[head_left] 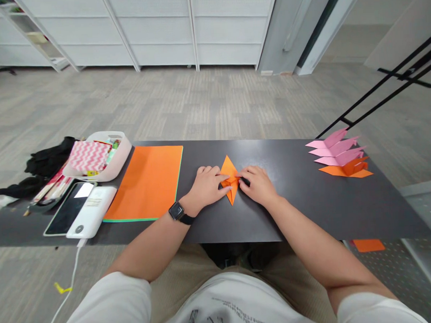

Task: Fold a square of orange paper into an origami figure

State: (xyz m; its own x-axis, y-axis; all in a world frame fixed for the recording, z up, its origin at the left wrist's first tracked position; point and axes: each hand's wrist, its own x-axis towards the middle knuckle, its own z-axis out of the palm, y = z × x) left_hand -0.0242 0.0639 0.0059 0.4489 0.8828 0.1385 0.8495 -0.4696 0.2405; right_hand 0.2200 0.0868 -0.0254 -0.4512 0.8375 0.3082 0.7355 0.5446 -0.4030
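On the dark table in front of me lies a folded orange paper (pixel 228 166), diamond-shaped with a pointed top and bottom and small flaps at its middle. My left hand (pixel 206 185) grips its left edge, thumb and index finger on the paper, the other fingers bent against the table. From the opposite side, the fingers of my right hand (pixel 257 183) hold the right edge near the middle flaps. The fingertips partly cover both side corners of the paper.
Orange paper sheets (pixel 149 182) are stacked on the left. Beyond them are a white basket (pixel 125 153), a phone (pixel 61 211), a white power bank (pixel 92 210) with a cable, and black cloth (pixel 51 158). Folded pink paper figures (pixel 333 150) and an orange one (pixel 346 169) stand right.
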